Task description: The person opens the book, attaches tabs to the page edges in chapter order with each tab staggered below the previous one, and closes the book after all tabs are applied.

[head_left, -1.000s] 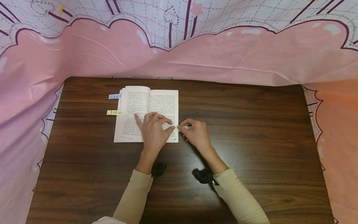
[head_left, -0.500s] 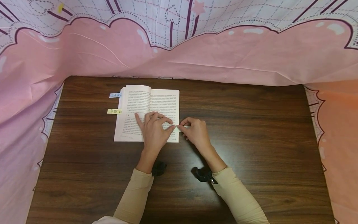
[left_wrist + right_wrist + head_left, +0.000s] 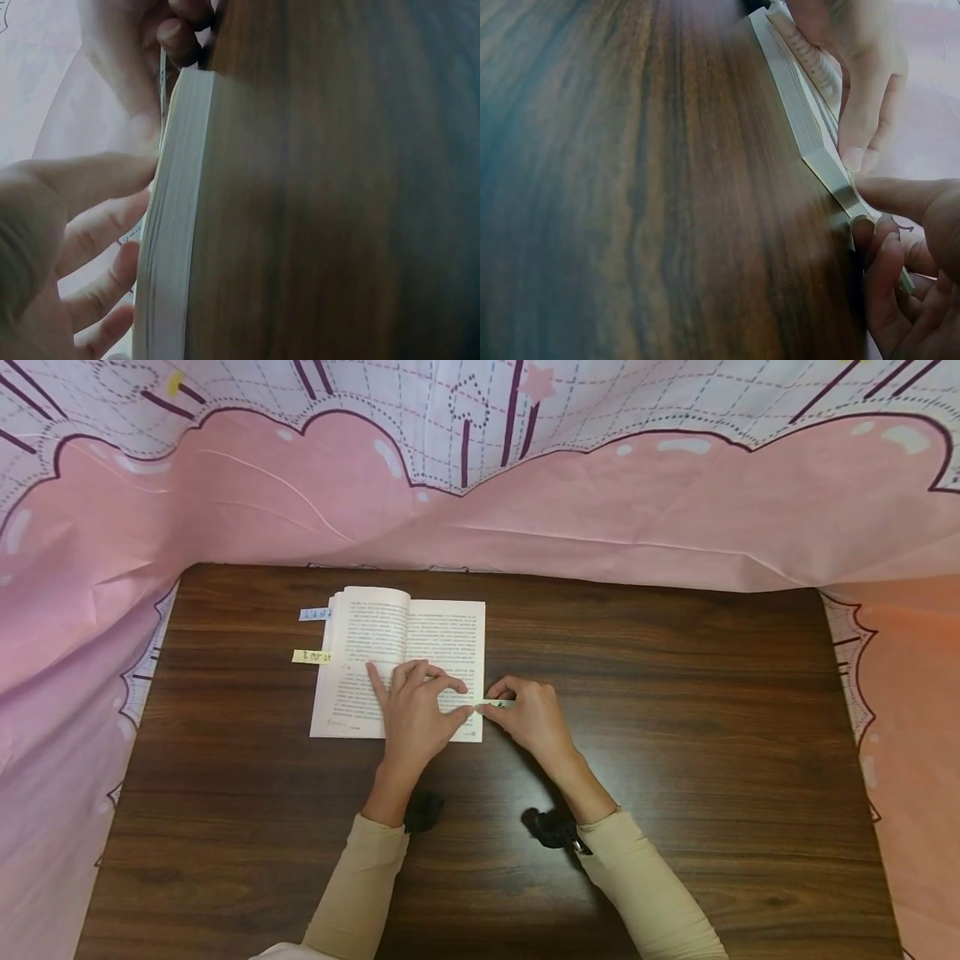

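Note:
An open book (image 3: 442, 631) with printed pages lies on the dark wooden table. My left hand (image 3: 416, 718) rests across its pages with the fingers spread, and the thumb presses near the right page's outer edge. Just beyond that edge, my right hand (image 3: 531, 718) pinches a pale sticky tab (image 3: 497, 702) with dark writing, which sticks out from the page. In the right wrist view the greenish end of the tab (image 3: 908, 283) shows among the right fingers. The book's page block (image 3: 176, 225) stands out in the left wrist view, both thumbs close together at its edge.
A blue sticky tab (image 3: 315, 614) and a yellow sticky tab (image 3: 311, 657), both with handwriting, project from the book's left side. Brown wooden tabletop (image 3: 675, 710) extends to the right. Pink patterned cloth (image 3: 570, 518) hangs around the back and sides.
Both thumbs have moved slightly down along the page edge. The right thumb has drawn away from the index finger, showing more of the tab. The head view has shifted slightly.

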Available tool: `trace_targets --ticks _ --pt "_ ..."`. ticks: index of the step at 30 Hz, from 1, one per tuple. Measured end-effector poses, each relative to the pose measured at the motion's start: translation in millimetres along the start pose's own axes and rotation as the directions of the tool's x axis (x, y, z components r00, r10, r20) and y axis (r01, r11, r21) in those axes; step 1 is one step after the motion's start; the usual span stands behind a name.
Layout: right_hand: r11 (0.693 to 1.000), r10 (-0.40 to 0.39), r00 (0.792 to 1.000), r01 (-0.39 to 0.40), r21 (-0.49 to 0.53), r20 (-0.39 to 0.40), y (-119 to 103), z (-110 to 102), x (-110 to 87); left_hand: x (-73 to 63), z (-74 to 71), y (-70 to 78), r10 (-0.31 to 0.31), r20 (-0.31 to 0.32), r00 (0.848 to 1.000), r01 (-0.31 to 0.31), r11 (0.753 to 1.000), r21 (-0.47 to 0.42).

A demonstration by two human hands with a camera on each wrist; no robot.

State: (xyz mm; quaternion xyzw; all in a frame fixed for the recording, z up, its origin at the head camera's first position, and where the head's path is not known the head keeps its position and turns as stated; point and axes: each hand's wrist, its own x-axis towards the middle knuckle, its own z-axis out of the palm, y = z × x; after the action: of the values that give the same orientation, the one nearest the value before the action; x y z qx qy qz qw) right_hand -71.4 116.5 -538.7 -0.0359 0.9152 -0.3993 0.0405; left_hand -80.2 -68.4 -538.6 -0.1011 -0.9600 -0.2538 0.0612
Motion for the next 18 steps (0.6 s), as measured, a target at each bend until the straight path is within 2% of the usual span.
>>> trace_targets --ticks 8,18 --pt "0.999 0.028 0.999 -0.027 0.042 -0.018 0.7 4.2 0.9 0.8 2.6 3.2 -0.033 -0.034 0.999 0.033 0.999 0.012" --pt "0.986 0.093 0.995 -0.095 0.135 0.019 -1.0 2.4 3.8 2.8 4.8 4.2 -0.049 -0.062 0.997 0.050 0.999 0.009"
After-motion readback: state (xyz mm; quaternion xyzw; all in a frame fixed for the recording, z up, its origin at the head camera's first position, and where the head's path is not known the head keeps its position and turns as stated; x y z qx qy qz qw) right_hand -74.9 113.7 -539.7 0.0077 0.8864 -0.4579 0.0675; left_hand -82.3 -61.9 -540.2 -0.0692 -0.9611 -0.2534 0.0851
